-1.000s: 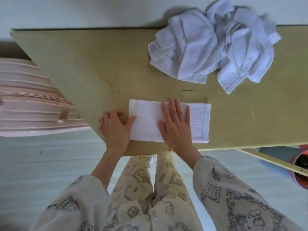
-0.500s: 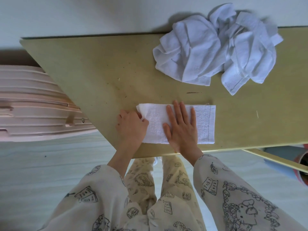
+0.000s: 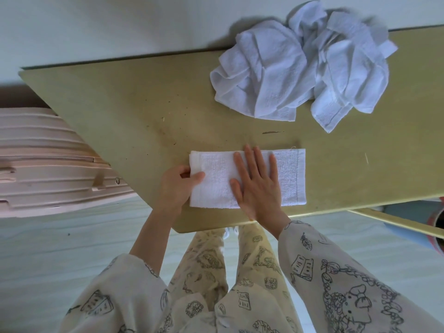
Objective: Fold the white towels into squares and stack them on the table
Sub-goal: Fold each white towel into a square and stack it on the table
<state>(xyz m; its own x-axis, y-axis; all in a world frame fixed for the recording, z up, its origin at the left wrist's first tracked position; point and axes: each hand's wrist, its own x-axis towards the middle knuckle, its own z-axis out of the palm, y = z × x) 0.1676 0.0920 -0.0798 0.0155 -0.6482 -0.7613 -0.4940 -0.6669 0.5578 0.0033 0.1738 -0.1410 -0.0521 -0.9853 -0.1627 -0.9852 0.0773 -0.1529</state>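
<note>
A white towel, folded into a long rectangle, lies near the front edge of the tan table. My left hand pinches the towel's left end, thumb on top and fingers curled under the edge. My right hand lies flat on the middle of the towel with straight, spread fingers pressing it down. A crumpled heap of white towels sits at the back right of the table.
A pink ribbed suitcase stands to the left, beside the table's slanting edge. At the far right, below the table edge, a red and blue container shows partly. The wall runs behind the table.
My left hand went from lying beside the towel's left end to gripping that end, thumb over it. My right hand stays flat on the towel.
</note>
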